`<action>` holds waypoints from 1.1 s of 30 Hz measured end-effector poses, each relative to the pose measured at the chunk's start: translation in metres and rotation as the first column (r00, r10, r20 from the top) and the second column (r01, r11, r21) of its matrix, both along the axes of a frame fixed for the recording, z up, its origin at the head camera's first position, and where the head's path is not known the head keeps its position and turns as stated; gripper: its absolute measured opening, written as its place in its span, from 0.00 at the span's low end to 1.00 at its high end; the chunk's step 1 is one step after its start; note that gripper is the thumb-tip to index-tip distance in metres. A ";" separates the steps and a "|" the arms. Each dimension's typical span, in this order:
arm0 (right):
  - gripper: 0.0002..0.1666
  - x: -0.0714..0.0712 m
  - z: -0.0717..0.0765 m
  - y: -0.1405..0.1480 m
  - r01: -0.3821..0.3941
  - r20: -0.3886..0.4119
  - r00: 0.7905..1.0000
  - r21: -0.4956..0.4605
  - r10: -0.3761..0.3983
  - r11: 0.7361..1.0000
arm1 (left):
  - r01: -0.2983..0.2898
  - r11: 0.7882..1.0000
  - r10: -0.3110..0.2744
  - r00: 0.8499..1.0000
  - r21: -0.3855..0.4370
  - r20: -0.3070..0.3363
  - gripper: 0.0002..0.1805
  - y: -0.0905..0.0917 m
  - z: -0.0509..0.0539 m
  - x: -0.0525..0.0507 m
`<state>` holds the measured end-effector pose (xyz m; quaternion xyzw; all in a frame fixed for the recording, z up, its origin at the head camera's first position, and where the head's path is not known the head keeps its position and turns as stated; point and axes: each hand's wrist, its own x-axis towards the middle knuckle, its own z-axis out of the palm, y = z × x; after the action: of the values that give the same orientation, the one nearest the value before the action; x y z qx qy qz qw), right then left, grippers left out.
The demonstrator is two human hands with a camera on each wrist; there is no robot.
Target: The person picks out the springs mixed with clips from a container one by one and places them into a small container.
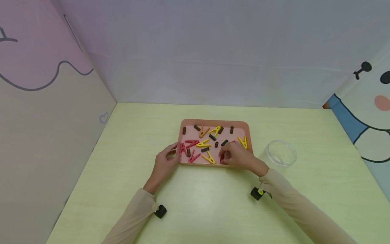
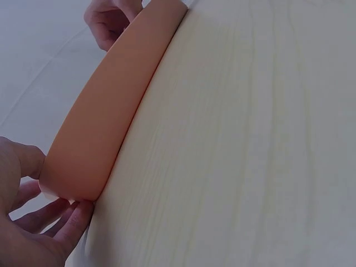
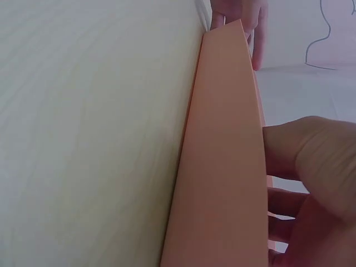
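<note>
Two hands at plain-sided tray

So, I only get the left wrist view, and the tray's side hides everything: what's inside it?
Observer: Red, yellow and orange clips lie in the tray among small dark coils.
Operator: Oh! And that far hand, where are its fingertips?
Observer: The right hand has them down inside the tray; whether it grips anything, I can't tell.
Operator: Is anything standing beside the tray?
Observer: Yes, a clear round dish, off to its right.
</note>
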<state>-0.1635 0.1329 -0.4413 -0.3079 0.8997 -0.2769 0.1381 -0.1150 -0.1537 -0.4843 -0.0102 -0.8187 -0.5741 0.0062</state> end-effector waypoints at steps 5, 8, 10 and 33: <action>0.10 -0.001 -0.002 0.002 -0.002 -0.033 0.999 -0.004 0.002 1.000 | 0.010 1.000 -0.010 1.000 0.015 -0.001 0.25 -0.001 -0.002 -0.001; 0.08 -0.002 -0.004 0.003 -0.007 -0.050 0.999 -0.004 0.007 1.000 | 0.013 1.000 -0.013 1.000 0.023 -0.005 0.25 -0.001 -0.002 -0.001; 0.07 -0.002 -0.005 0.003 -0.010 -0.061 0.998 -0.007 0.010 1.000 | 0.014 1.000 -0.014 1.000 0.022 -0.002 0.25 -0.001 -0.002 -0.001; 0.14 0.004 -0.011 0.019 0.061 -0.101 0.991 -0.237 -0.087 0.970 | -0.007 1.000 0.007 1.000 0.014 -0.001 0.25 0.001 0.000 0.000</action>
<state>-0.1595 0.1522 -0.4522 -0.3029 0.8782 -0.3680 0.0403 -0.1148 -0.1525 -0.4839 -0.0077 -0.8148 -0.5797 0.0084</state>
